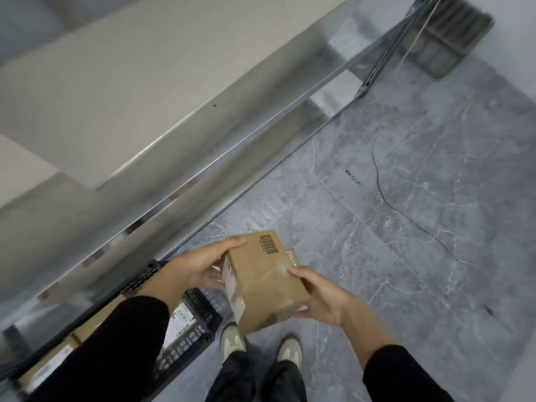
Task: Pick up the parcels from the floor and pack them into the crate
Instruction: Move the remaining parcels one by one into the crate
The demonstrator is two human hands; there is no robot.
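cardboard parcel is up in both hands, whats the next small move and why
Probably swing the cardboard parcel left and down toward the black crate. Both the left hand and the right hand grip it above the floor, so the lift is done. The crate sits low on the person's left, already holding other parcels, with its open top partly hidden by the left sleeve.
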